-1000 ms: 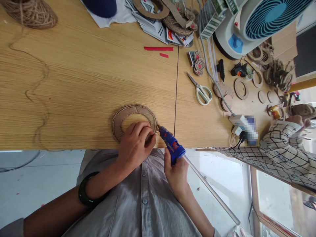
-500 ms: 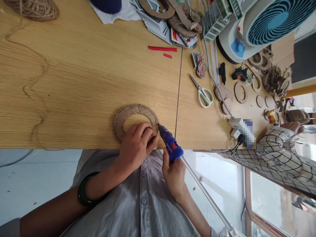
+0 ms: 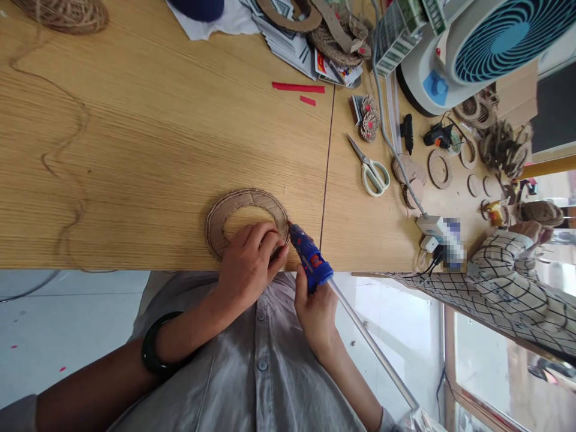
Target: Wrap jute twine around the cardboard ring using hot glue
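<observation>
A flat cardboard ring lies at the table's near edge, with twine along its rim. My left hand rests over the ring's near right part, fingers curled and pinching its edge. In my right hand is a blue hot glue gun, gripped by its handle and tilted up to the left. Its nozzle meets the ring's outer right edge. From the gun's back a long pale glue stick runs down to the right. Whether glue is flowing is too small to tell.
Scissors lie right of the ring, near red strips. A twine ball sits far left, its strand trailing down the table. A fan, power strip and cardboard rings occupy the right, beside another person's checked sleeve.
Both hands, the ring and the glue gun hold nearly the same places. The gun has tilted very slightly; the whole view has shifted a little.
</observation>
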